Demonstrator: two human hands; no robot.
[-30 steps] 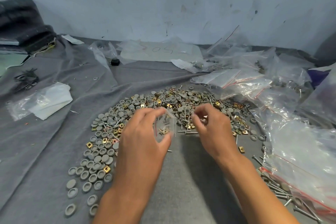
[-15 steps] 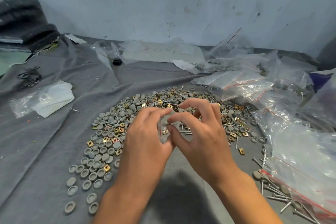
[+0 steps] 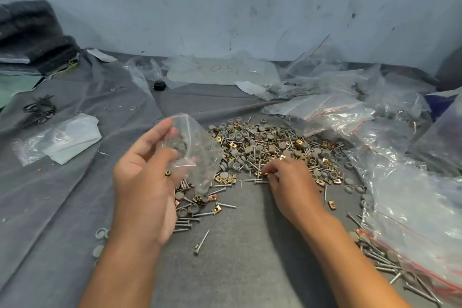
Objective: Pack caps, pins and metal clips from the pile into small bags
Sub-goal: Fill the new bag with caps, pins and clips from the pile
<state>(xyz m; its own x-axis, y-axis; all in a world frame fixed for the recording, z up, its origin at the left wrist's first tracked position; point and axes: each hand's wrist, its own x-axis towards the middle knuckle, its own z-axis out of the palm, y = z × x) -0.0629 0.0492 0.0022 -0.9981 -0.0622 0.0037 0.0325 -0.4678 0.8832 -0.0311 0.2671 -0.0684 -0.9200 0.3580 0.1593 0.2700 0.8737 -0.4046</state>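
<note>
1. Spread wide across the grey cloth (image 3: 75,207): pile (image 3: 270,150) of caps, pins and metal clips.
2. Left hand (image 3: 142,182) raised, gripping small bag (image 3: 192,150), grey caps inside.
3. Right hand (image 3: 290,182) down on pile's near edge, fingers curled, pinching a gold clip (image 3: 265,173).
4. Half a second back: hands together at bag; now apart.

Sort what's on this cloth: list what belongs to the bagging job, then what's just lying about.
Job: small bag held in left hand; pile of caps, pins and clips; right hand picking at its edge.

Lying about: black cube; folded white bag; dark wire bundle.
</note>
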